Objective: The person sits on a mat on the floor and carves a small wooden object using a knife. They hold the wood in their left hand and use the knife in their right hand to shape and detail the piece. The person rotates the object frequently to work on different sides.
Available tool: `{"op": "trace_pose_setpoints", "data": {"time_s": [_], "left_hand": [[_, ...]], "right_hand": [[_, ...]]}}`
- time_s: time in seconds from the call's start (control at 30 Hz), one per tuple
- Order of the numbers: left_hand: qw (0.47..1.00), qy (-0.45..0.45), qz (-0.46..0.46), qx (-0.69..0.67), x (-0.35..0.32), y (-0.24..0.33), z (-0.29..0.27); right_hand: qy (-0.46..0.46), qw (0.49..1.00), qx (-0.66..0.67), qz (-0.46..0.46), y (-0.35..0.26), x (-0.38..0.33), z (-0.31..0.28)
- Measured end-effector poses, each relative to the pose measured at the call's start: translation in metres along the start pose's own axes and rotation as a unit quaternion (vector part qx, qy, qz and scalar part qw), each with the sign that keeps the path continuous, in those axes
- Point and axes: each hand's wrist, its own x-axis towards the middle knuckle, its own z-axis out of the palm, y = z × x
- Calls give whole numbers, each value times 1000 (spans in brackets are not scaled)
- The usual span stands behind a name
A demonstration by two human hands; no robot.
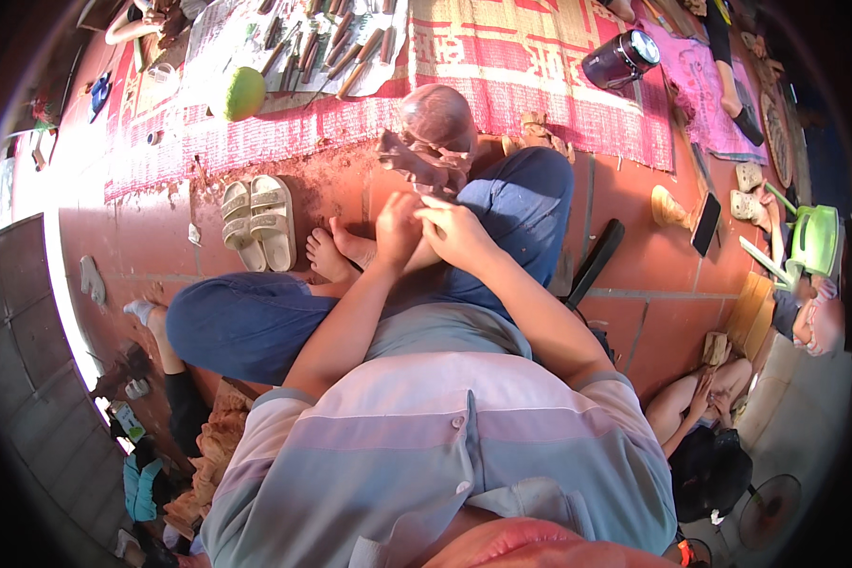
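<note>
Upper centre of the frame: one brown carving (434,142), smooth ball above a jagged base, set close by the bent right leg (521,204), probably for steadiness. Just below: left hand (399,230), fingers curled inward; right hand (457,235), thumb and forefinger drawn together beside it; whether they pinch anything cannot be told. Upper left: handled tools (362,64), several, spread on a pale sheet (216,49), seemingly for easy picking.
</note>
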Motion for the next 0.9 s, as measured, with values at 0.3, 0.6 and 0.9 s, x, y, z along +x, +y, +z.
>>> {"op": "trace_pose_setpoints", "data": {"time_s": [0.3,0.6,0.9], "left_hand": [[1000,10,14,-19,-5,-1,1],[999,-29,-2,-35,-4,-1,-2],[999,-36,1,-39,-5,-1,0]], "right_hand": [[-11,999,20,47,5,-8,2],[-9,999,0,48,9,-14,5],[7,999,28,44,15,-16,5]]}}
